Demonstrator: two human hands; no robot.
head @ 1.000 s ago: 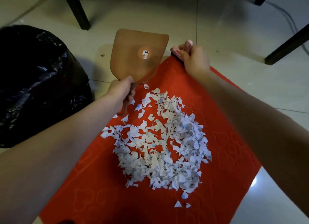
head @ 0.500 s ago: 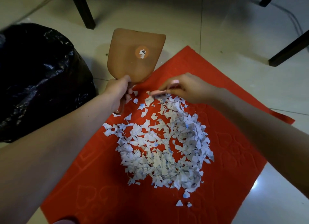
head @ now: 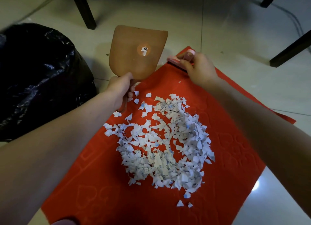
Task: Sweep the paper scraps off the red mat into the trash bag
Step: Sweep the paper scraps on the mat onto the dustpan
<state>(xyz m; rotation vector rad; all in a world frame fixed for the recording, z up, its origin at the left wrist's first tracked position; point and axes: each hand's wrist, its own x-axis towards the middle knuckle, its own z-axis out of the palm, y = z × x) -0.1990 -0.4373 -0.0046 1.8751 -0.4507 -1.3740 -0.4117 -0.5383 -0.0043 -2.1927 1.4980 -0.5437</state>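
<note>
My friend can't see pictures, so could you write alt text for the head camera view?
Torn paper scraps lie heaped on a red mat on a tiled floor. The left hand holds a brown dustpan by its handle, and the right hand grips a small pink brush at the mat's far corner. A black trash bag sits to the left.
</note>
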